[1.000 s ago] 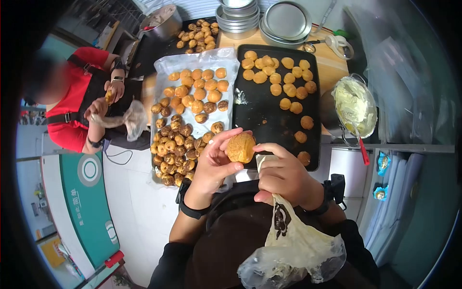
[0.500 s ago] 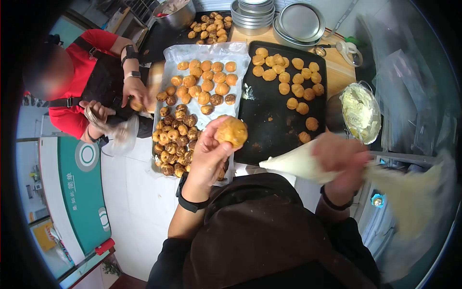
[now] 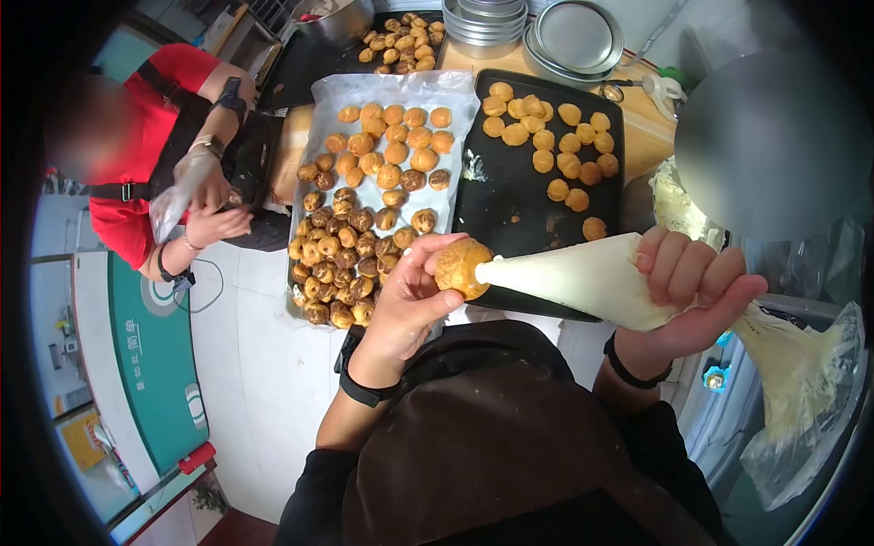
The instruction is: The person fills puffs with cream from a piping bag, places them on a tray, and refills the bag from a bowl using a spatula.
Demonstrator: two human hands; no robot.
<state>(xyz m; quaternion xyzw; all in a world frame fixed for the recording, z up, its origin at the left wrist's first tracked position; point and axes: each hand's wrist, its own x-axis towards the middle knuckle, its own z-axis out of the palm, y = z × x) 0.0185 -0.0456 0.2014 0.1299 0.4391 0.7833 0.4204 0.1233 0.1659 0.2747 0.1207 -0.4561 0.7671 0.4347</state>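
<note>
Between the fingers and thumb of my left hand [image 3: 410,305] is a round golden cream puff [image 3: 460,268]. The tip of a piping bag [image 3: 574,278] full of pale cream touches the puff's right side. My right hand [image 3: 687,296] is wrapped round the bag's wide part, and the loose plastic end trails off to the right. Just beyond my left hand, a paper-lined tray [image 3: 319,100] bears rows of golden puffs and a dense cluster of darker ones. Beside it, a black baking tray [image 3: 501,196] carries more golden puffs, mostly toward its far right.
A co-worker [image 3: 168,155] in red stands at the left, hands together around clear plastic. Round metal tins [image 3: 574,41] stand at the back. At the right, a bowl of cream [image 3: 678,200] is partly covered by a blurred grey disc. Another tray of puffs [image 3: 401,41] lies far back.
The piping bag has come up and left, and its tip now meets the puff. My left hand has shifted slightly right. The co-worker's hands have come together, with no puff visible in them.
</note>
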